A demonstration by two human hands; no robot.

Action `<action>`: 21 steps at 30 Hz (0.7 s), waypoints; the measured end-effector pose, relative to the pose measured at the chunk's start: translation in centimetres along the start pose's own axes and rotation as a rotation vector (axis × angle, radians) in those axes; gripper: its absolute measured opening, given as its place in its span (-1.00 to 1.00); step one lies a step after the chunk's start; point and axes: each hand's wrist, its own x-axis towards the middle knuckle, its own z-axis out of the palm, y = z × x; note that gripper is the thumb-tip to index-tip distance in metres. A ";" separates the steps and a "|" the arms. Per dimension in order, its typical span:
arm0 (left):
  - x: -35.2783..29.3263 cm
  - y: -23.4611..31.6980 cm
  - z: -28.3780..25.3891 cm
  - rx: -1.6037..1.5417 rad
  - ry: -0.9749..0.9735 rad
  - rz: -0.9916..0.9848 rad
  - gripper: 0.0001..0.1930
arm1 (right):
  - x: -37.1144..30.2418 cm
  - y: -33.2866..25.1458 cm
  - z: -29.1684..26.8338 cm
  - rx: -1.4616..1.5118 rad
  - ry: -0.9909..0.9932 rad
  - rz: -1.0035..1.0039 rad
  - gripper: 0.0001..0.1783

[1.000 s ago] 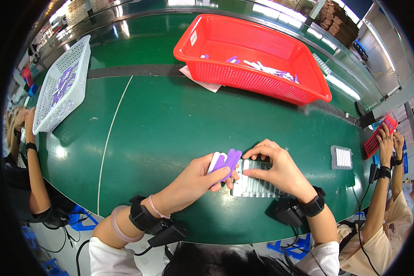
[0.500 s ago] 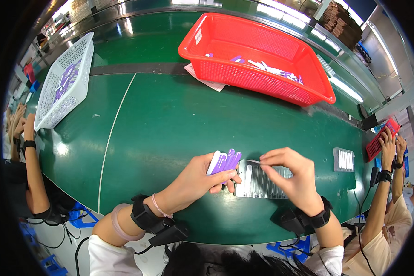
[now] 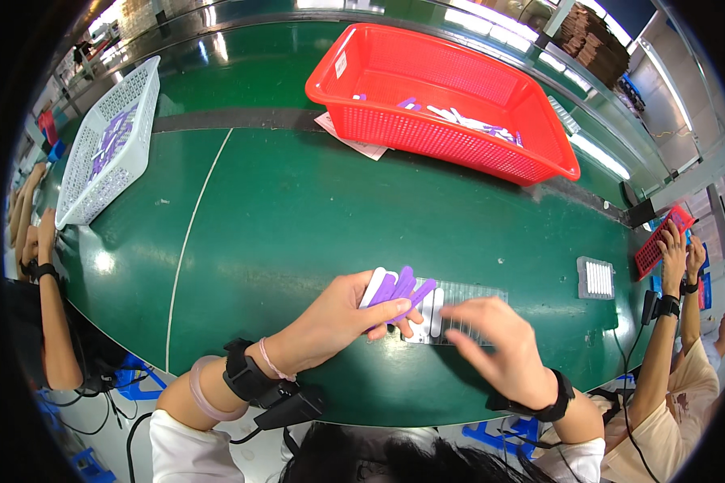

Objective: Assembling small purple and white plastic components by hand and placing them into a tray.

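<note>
My left hand [image 3: 342,314] is closed round a fanned bunch of flat purple and white sticks [image 3: 399,291] with rounded ends. Just right of it lies a clear plastic tray [image 3: 479,293] with ridged slots, flat on the green table. White sticks [image 3: 437,314] stand side by side at the tray's left end, partly hidden by my left fingers. Over the tray's middle is my right hand [image 3: 499,342], slightly blurred. Its thumb and forefinger are apart with nothing visible between them, the fingertips close to the rightmost white stick.
A red basket [image 3: 451,145] with purple and white sticks stands at the back. At far left is a white basket [image 3: 141,149] of purple sticks. A filled clear tray [image 3: 595,278] lies at right. Co-workers' hands show at both sides, one holding a red basket [image 3: 664,241].
White sticks now show in the tray's left end. My right hand has come down over the tray and its fingers have spread. The left hand keeps hold of the bunch.
</note>
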 end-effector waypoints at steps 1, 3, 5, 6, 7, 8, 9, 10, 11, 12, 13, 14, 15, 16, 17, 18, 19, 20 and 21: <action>0.0 0.0 0.1 0.004 0.000 0.000 -0.81 | 0.3 0.1 0.3 0.334 0.107 0.238 -0.73; 0.0 0.2 0.2 0.047 -0.042 0.003 -0.80 | 1.3 0.8 0.7 0.587 0.145 0.320 -0.73; 0.0 0.1 0.3 0.025 -0.068 -0.002 -0.79 | 2.0 1.5 1.0 1.020 0.010 0.441 -0.74; -0.1 0.0 0.4 -0.003 -0.089 -0.007 -0.79 | 2.1 1.8 1.1 1.023 0.021 0.431 -0.79; -0.1 0.0 0.4 -0.001 -0.089 -0.004 -0.79 | 2.1 2.0 1.0 1.022 0.022 0.427 -0.79; 0.0 -0.1 0.3 -0.056 -0.074 -0.014 -0.77 | 2.1 2.4 0.7 1.058 0.040 0.448 -0.82; 0.0 -0.1 0.3 -0.112 -0.060 -0.023 -0.75 | 2.3 2.5 0.4 1.094 0.057 0.470 -0.85; 0.0 -0.1 0.1 -0.114 -0.056 -0.021 -0.75 | 2.8 2.3 -0.4 1.008 0.115 0.549 -0.91; 0.0 -0.1 0.0 -0.079 -0.045 -0.040 -0.73 | 3.0 2.8 -1.1 0.948 0.069 0.584 -0.90; 0.0 -0.1 -0.1 -0.043 -0.034 -0.059 -0.72 | 3.4 3.3 -1.7 0.831 0.008 0.609 -0.89; -0.1 -0.1 0.0 -0.045 -0.032 -0.063 -0.72 | 3.7 3.7 -1.9 0.713 -0.053 0.631 -0.88; -0.1 -0.1 0.1 -0.080 -0.023 -0.067 -0.72 | 3.7 4.1 -1.7 0.710 -0.048 0.635 -0.88; -0.1 -0.1 0.2 -0.114 -0.014 -0.072 -0.71 | 3.6 4.6 -1.3 0.597 -0.057 0.605 -0.84; 0.0 -0.2 0.3 -0.114 -0.019 -0.073 -0.71 | 3.6 4.9 -1.2 0.483 -0.068 0.574 -0.79; 0.1 -0.3 0.3 -0.135 -0.035 -0.053 -0.72 | 3.6 4.7 -1.1 0.484 -0.069 0.574 -0.79; 0.1 -0.4 0.4 -0.156 -0.050 -0.032 -0.73 | 3.7 4.5 -1.0 0.321 -0.073 0.509 -0.78; 0.1 -0.3 0.4 -0.157 -0.049 -0.032 -0.73 | 3.6 4.3 -0.9 0.159 -0.076 0.442 -0.76; -0.1 -0.3 0.3 -0.127 -0.059 -0.035 -0.74 | 3.3 4.3 -1.0 0.161 -0.130 0.453 -0.72; -0.2 -0.3 0.3 -0.096 -0.070 -0.037 -0.75 | 2.9 4.2 -0.8 0.164 -0.135 0.456 -0.72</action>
